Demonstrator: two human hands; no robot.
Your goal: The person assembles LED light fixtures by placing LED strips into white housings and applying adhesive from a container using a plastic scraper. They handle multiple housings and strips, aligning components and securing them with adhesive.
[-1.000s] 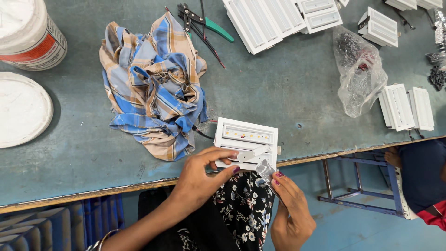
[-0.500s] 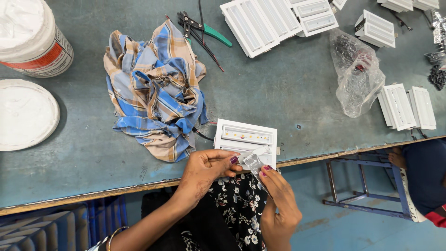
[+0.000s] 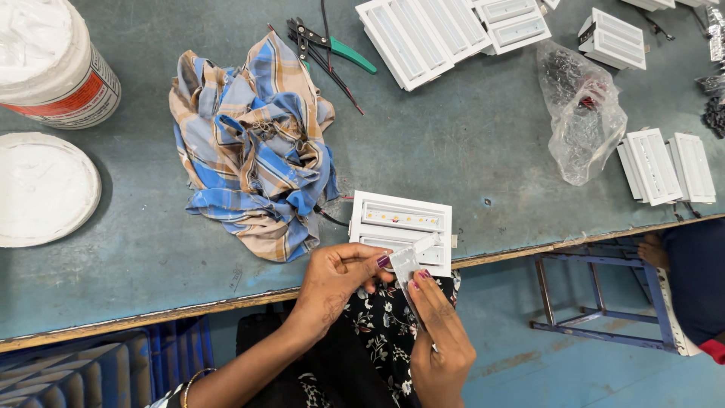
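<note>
Item: small clear strip (image 3: 405,261), which I am pinching between my left hand (image 3: 332,283) and right hand (image 3: 438,340), the two held close together at the table edge (image 3: 189,306). It is overlapping the white slotted fixture (image 3: 400,227), which is lying beside the checked cloth (image 3: 253,151).

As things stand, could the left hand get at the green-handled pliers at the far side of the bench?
Probably yes, but not freely. The left hand is pinching a small clear strip with the right hand, and the crumpled checked cloth lies partly between it and the pliers; it would reach over or beside that.
</note>
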